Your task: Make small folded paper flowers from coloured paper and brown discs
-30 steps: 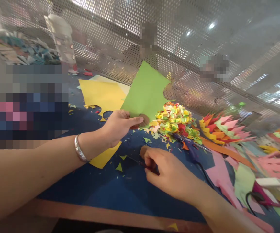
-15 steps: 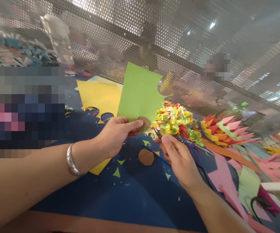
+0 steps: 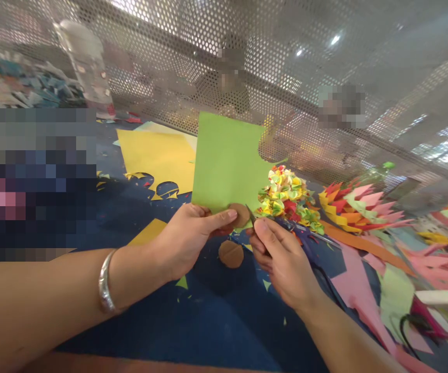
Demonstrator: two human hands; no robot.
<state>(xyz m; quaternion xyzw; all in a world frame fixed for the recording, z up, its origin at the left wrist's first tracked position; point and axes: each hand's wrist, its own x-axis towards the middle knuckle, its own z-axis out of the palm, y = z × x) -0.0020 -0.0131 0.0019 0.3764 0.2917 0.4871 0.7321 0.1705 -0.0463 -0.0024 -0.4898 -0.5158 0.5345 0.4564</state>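
Note:
My left hand (image 3: 192,235) pinches a green paper sheet (image 3: 226,160) together with a brown cardboard disc (image 3: 238,214), thumb on the disc. The sheet stands tilted up, with a rounded notch cut from its right edge. In my right hand (image 3: 282,256) is a small pair of scissors (image 3: 249,211). Their blades look nearly closed, at the paper beside the disc's right edge; the handles are hidden by my fingers. Below, a second cardboard disc (image 3: 231,254) lies on the dark blue table (image 3: 224,316).
Yellow paper (image 3: 156,155) with round cut-outs lies at the left. Behind my right hand is a pile of folded colourful paper (image 3: 286,189). Pink paper strips (image 3: 363,290) and spiky paper pieces (image 3: 363,204) cover the right side. A clear bottle (image 3: 91,72) stands back left, before a perforated metal screen (image 3: 161,46).
The scissors' blades were apart beside the green sheet; now they are nearly together at its lower edge. Both the sheet and the held disc have shifted slightly down, the disc also to the right.

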